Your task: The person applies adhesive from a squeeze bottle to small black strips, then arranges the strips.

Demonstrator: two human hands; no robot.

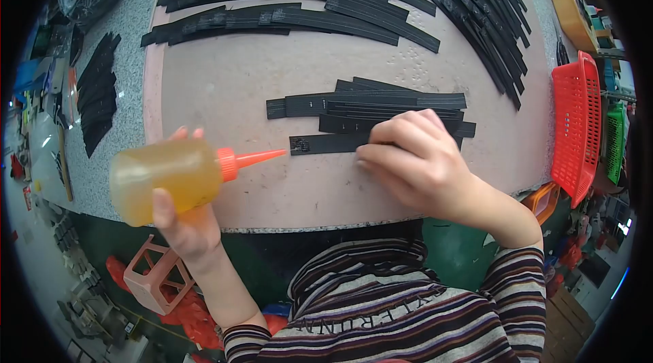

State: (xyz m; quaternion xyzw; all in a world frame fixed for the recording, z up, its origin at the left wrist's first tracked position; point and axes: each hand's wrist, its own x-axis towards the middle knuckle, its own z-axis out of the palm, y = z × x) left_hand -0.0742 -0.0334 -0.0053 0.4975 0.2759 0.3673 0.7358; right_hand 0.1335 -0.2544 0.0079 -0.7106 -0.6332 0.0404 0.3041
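My left hand [187,223] is wrapped round a clear squeeze bottle [166,176] of yellowish liquid, tilted on its side. Its red tapered nozzle [255,158] points right, with the tip just short of a flat black strip [333,144]. At that strip's left end is a dark, shiny patch that looks wet. My right hand [422,159] is closed, with curled fingers over the right part of this strip; the fingertips' undersides are hidden. Just beyond lies a loose pile of similar black strips [299,106], partly covered by my right hand.
Rows of overlapping black strips [272,20] lie along the far side of the board [224,84], with another fanned group [476,20] at right. More strips [98,94] lie at left. A red basket [575,132] stands beside the right edge; a pink stool [153,278] is below left.
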